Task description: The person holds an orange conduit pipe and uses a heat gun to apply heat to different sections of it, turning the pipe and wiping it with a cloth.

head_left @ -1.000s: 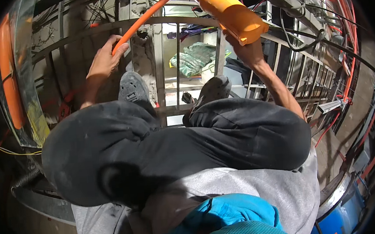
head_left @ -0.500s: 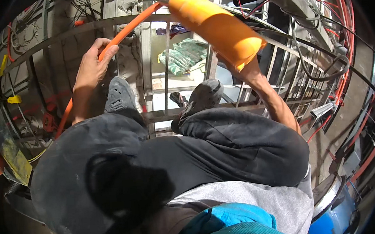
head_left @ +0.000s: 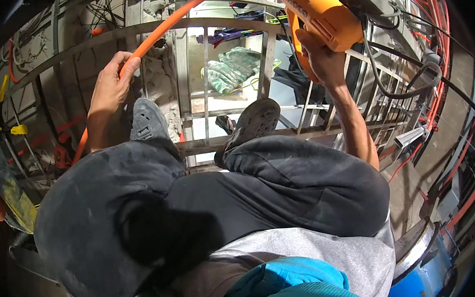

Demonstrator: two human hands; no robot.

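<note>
My left hand [head_left: 111,83] is closed around an orange plastic conduit [head_left: 167,23]. The conduit bends up and right past the top of the picture, and its lower part passes by my left forearm toward my knee. In my right hand [head_left: 322,58] is the handle of an orange heat gun [head_left: 325,16], raised at the upper right. Its front end runs to the top edge and is partly cut off. A dark cord hangs beside the handle. The gun is apart from the part of the conduit in my left hand.
My shoes [head_left: 149,122] rest by a metal bar frame [head_left: 209,145]; through its gaps a green-white crumpled cloth or bag [head_left: 234,70] shows below. Red cables [head_left: 438,77] and a looped grey cable [head_left: 412,98] hang at right. A blue bucket [head_left: 426,279] stands lower right.
The heat gun has swung up and to the right, away from the conduit, and its handle now shows. My left hand stays on the conduit, almost unmoved.
</note>
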